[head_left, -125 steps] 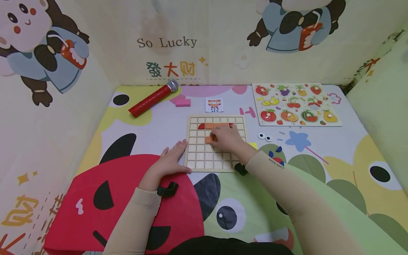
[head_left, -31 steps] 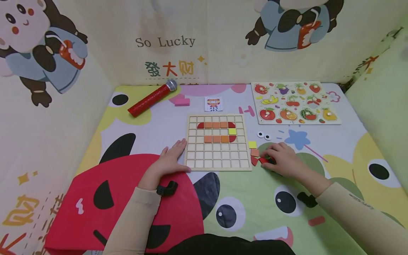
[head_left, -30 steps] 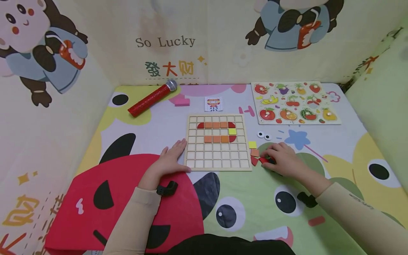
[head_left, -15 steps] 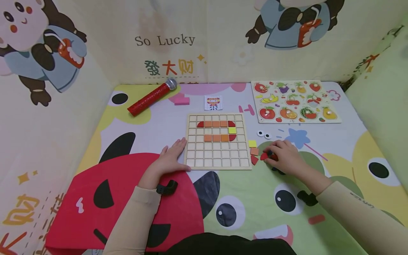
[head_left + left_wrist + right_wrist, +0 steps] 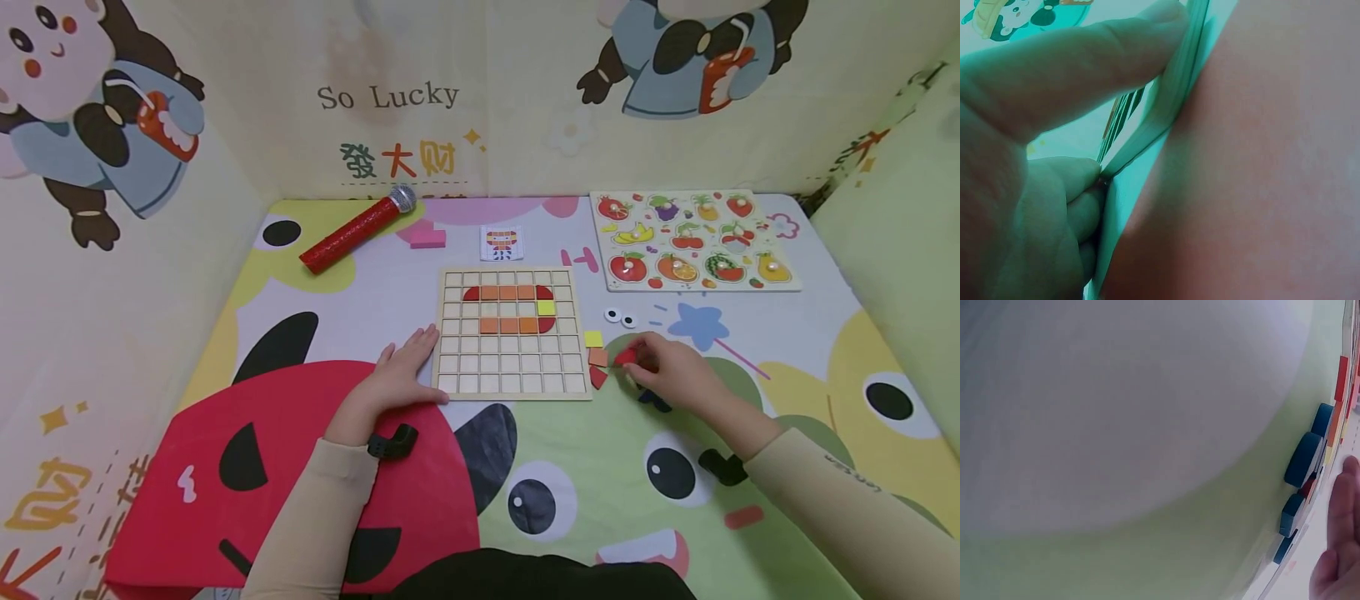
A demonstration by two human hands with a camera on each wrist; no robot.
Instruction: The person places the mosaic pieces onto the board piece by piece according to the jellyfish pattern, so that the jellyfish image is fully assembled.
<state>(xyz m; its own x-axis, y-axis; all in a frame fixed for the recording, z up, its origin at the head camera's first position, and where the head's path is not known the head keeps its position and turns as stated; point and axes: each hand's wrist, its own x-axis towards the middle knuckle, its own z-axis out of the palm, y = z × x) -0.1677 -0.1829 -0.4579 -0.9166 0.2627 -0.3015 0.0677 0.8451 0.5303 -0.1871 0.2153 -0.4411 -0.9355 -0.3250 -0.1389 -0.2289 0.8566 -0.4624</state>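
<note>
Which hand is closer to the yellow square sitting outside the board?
The right hand: it's just to the right of the yellow square. The left hand is across the board, at its left edge.

Red microphone lying aslant, far left, silver head towards the lettered wall; a pink block close by; and on the far right, a colourful fruit puzzle board lies flat.
</note>
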